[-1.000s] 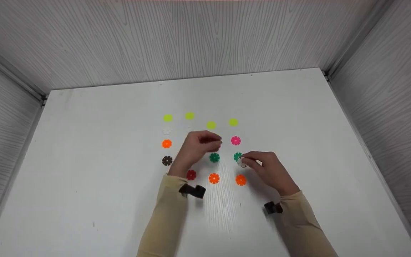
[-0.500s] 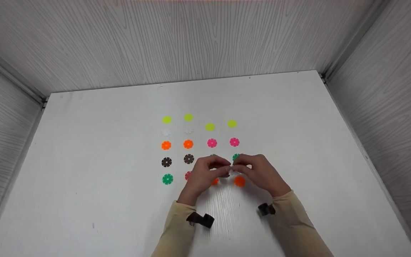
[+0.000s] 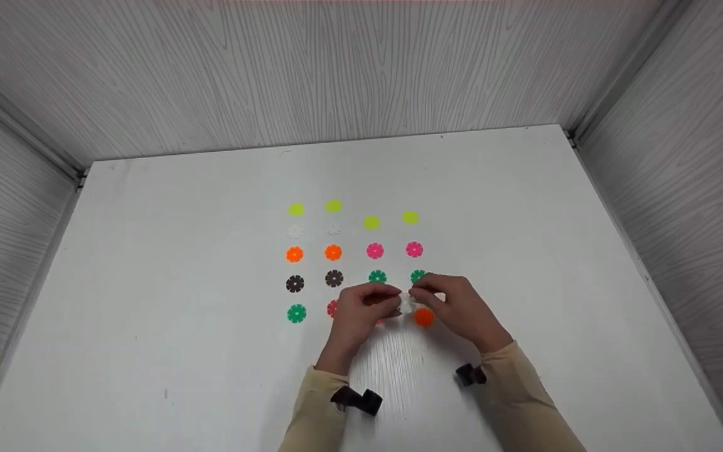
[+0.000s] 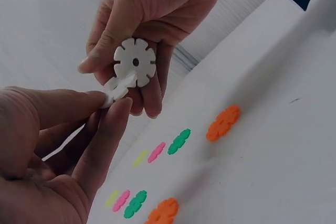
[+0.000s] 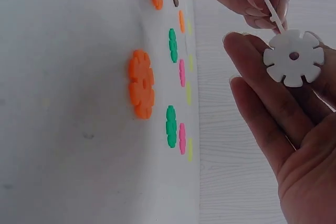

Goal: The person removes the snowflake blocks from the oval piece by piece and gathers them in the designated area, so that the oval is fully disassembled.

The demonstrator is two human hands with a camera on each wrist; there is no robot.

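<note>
Both hands meet close over the near right part of the disc rows. My left hand pinches a white notched disc between thumb and fingertips. My right hand holds a second white notched disc by its edge; in the left wrist view it faces the camera nearly flat on. The two discs meet at their rims, set at an angle to each other, the left one nearly edge-on in the right wrist view. Under the hands lie an orange disc and green discs, partly hidden.
Rows of notched discs lie on the white table: yellow, white, orange, pink, brown, green. Grey wood-grain walls stand at the back and sides.
My left hand has come nearer and rightward from over a pink disc to meet my right hand. My right hand shifted slightly left with its white disc. Over the last half second both barely moved.
</note>
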